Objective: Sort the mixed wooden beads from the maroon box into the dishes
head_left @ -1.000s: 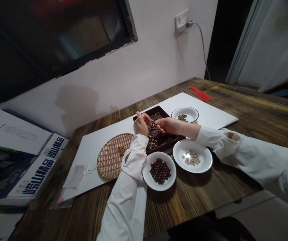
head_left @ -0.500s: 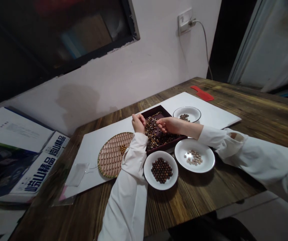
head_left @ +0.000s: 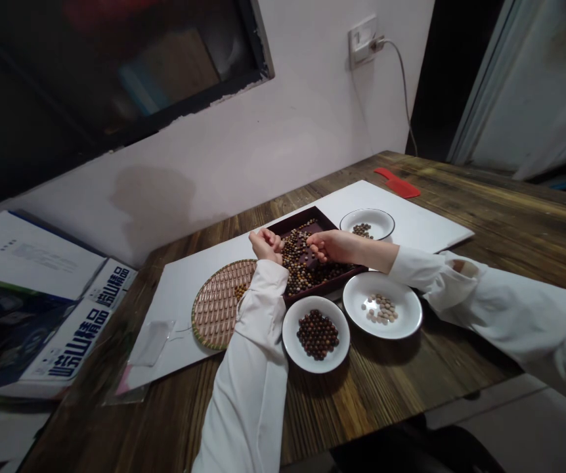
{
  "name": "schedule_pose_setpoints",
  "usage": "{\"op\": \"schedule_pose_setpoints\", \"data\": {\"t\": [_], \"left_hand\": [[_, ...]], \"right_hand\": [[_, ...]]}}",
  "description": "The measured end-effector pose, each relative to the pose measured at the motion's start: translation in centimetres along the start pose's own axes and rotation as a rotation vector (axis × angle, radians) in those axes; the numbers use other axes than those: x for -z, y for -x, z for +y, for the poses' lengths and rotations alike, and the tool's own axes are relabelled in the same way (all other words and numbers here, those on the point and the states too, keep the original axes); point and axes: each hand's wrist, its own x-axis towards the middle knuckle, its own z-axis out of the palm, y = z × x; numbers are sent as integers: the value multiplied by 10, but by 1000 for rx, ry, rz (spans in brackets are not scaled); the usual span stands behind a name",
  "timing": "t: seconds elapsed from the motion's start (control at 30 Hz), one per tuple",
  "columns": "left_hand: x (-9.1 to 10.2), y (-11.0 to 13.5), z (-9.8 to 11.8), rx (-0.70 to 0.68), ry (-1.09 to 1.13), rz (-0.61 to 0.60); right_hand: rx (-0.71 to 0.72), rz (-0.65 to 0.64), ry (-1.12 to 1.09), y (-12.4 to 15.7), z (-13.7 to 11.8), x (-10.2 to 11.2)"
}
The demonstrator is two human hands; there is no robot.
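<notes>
Mixed beads (head_left: 299, 268) in several brown and tan shades lie spread in a dark red tray (head_left: 326, 287). At the tray's left edge is my left hand (head_left: 266, 246), its fingers curled closed; whatever is inside them is hidden. My right hand (head_left: 333, 247) hovers over the middle of the tray with fingers bent together, and I cannot make out what they pinch. In front stand a white bowl (head_left: 293, 351) of dark brown beads and another white bowl (head_left: 408, 323) with pale beads. Greenish-brown beads sit in a third bowl (head_left: 383, 222) behind my right wrist.
A round woven mat (head_left: 214, 302) with a few yellowish beads lies left of my left sleeve. Under the tray is a white board (head_left: 179, 282). A red comb (head_left: 398, 184) rests on the wooden table at the back. Printed boxes (head_left: 79, 335) stand far left.
My left hand has shifted a little to the left and turned, its fingers now pointing more toward the tray. My right hand stays nearly still over the beads.
</notes>
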Motion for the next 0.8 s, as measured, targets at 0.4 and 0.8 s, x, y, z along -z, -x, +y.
{"op": "schedule_pose_setpoints", "data": {"t": [0.4,0.8], "left_hand": [[24,-22,-14,-126,420,152],[13,-9,0,-16,603,403]], "right_hand": [[-2,-45,1,-5,2,6],[-2,-29,0,-4,2,5]]}}
